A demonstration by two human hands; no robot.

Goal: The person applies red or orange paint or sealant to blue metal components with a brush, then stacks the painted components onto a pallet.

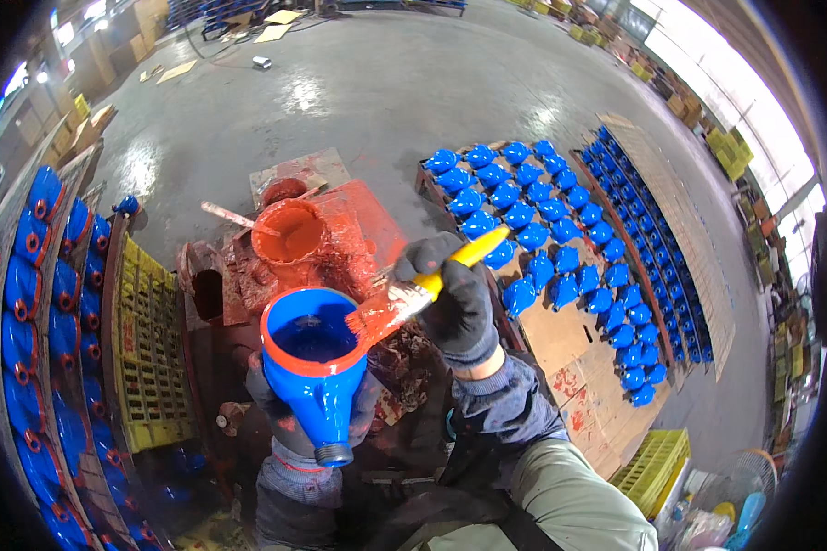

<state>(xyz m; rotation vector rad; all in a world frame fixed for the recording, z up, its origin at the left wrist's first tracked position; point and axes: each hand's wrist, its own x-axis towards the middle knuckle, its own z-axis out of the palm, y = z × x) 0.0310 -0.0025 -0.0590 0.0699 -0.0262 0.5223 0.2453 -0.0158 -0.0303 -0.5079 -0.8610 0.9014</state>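
So, the blue pot (320,390) is up close, and it is the middle of my clock. Its wide round mouth tips up, and its thin neck points to 6 o'clock. The left hand (283,415), in a dark glove, holds it from below; most of its fingers hide behind the pot, so I cannot tell how far they bend. Between 2 and 3 o'clock, the right hand (455,312) has its gloved fingers curled around a paint brush (476,248) with a yellow handle. The red bristles seem to touch the pot's red rim (311,368). At 12 o'clock, just past the pot, is a bucket (291,272) of red paint (294,231) with a stick (225,214) leaning in it. A yellow crate (152,367) stands at 9 o'clock, with stacked blue pieces (23,344) beyond it. Toward 2 o'clock, shiny blue parts (520,215) stand in rows on brown cardboard (562,346). Far off at 12 o'clock, a silver can (262,62) lies on the grey floor (386,101).
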